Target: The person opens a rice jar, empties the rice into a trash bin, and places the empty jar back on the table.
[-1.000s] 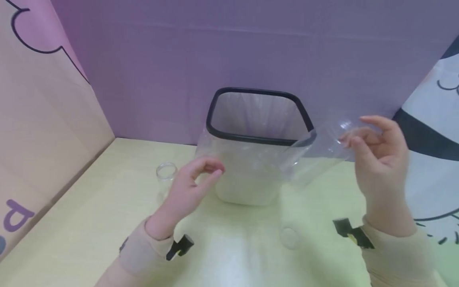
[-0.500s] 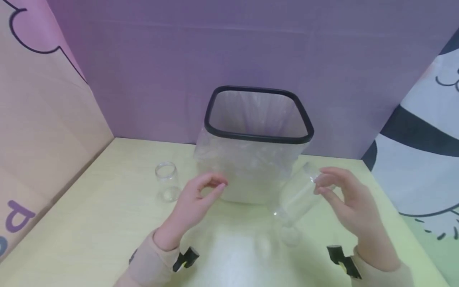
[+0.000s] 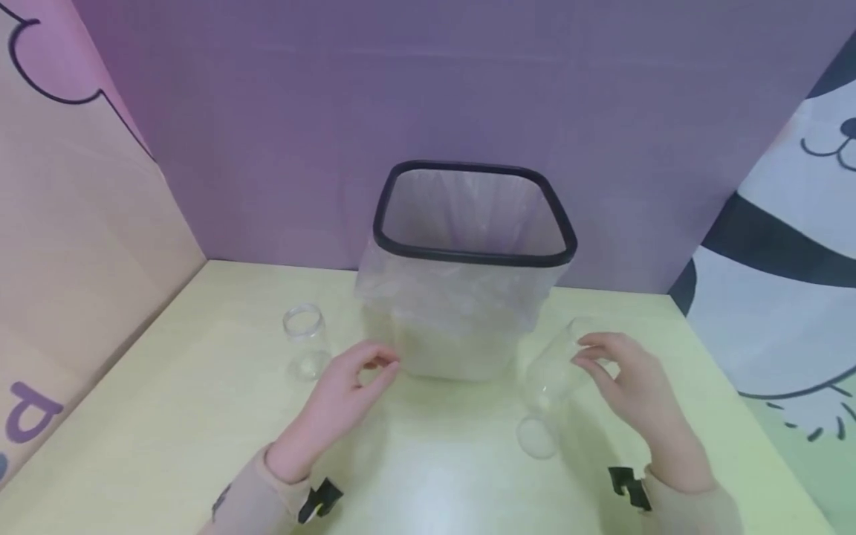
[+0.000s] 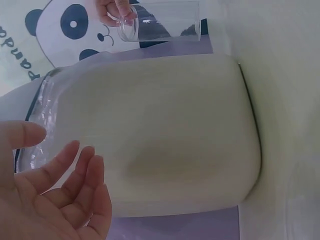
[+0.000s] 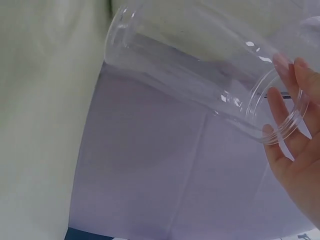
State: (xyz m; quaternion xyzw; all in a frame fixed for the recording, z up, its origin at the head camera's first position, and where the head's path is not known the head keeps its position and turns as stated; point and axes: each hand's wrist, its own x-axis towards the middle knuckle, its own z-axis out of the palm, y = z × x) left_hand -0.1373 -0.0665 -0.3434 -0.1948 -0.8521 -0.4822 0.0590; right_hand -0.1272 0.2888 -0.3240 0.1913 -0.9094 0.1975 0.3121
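Observation:
My right hand point(image 3: 628, 383) pinches the rim of a clear jar point(image 3: 553, 369) between thumb and fingers. The right wrist view shows the jar point(image 5: 190, 65) tilted, its rimmed end in the fingers. Whether its lower end touches the table cannot be told. Just beside that end, a clear round disc point(image 3: 536, 437) lies flat on the table. My left hand point(image 3: 341, 386) holds nothing, its fingers loosely bent in front of a pale bin point(image 3: 455, 357). A second clear jar point(image 3: 306, 343) stands upright to the left of that hand.
The bin has a black rim point(image 3: 468, 257) and a plastic liner point(image 3: 455, 293) folded over it. It stands on the pale table point(image 3: 200, 416) close to a purple backdrop point(image 3: 281, 148). Printed panels flank the table on the left and right.
My right hand has brought the jar down and leftward, from the bin's right rim to low over the table near the disc. The left hand has dropped slightly, still holding nothing.

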